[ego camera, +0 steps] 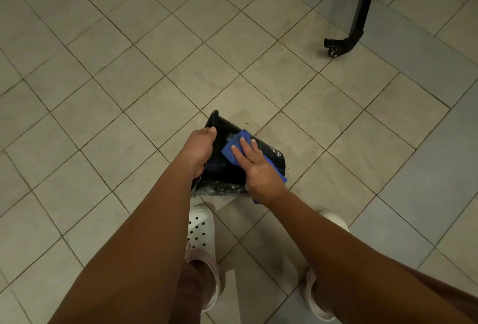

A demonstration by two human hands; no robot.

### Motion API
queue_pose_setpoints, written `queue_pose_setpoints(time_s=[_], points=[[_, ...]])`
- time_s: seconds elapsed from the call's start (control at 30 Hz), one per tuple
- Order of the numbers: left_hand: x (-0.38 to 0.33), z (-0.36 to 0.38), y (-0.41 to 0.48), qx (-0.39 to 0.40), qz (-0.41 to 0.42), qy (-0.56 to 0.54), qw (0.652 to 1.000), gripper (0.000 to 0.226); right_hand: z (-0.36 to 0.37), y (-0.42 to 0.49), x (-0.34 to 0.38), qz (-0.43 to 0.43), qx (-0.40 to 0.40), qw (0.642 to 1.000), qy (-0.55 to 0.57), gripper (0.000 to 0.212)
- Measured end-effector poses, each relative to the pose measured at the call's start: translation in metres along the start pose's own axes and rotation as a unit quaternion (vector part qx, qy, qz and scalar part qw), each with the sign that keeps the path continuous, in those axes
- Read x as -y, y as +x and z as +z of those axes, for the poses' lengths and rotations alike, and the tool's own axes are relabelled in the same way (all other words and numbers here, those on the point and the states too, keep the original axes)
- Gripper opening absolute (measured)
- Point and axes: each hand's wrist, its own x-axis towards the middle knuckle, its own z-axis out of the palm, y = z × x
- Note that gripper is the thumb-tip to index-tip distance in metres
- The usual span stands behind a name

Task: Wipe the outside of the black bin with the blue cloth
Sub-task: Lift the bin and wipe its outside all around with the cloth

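Bin: The round black plastic bin (271,153) is in the lower middle of the frame. It is tipped on its side over the pale square-tiled floor (155,65). I cannot tell if it touches the floor. Its open top points to the upper left and its bottom points right. White smears show on its wall.

Cloth: The folded blue cloth (230,151) lies on the top side of the bin wall, under the right hand. One end sticks out by the wrist.

Left grip: The left hand (200,147) is curled round the bin's rim and holds it steady.

Right grip: The right hand (258,168) is flat, with straight, spread fingers. It presses the cloth onto the bin and does not pinch it.

Step now: This looks like the middle of wiping the outside wall.

How far: White marks sit near the bottom end and along the low edge, so I think the job is not done.

Next move: The cloth should slide toward the marks on the right, pressed down firmly. Then the left hand needs to turn the bin so the hidden side comes up.

Watch out: The cloth could slip out from under the flat hand.

Other things: White clogs with holes (200,228) are at the bottom. A black metal leg with a small wheel (359,13) is at the upper right.
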Motion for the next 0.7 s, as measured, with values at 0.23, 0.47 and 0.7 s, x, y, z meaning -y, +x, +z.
queue_pose_setpoints(time_s=[0.23, 0.47, 0.7], points=[[0.003, -0.003, 0.0, -0.008, 0.016, 0.063, 0.998, 0.038, 0.018, -0.016, 0.022, -0.003, -0.048, 0.999, -0.019, 0.079], [0.003, 0.001, -0.004, 0.013, 0.03, 0.063, 0.997, 0.036, 0.001, 0.002, 0.01, 0.051, 0.002, 0.998, -0.033, 0.076], [0.007, -0.006, -0.001, 0.003, 0.029, 0.069, 0.997, 0.036, 0.012, -0.018, 0.013, -0.03, -0.04, 0.998, -0.032, 0.082]])
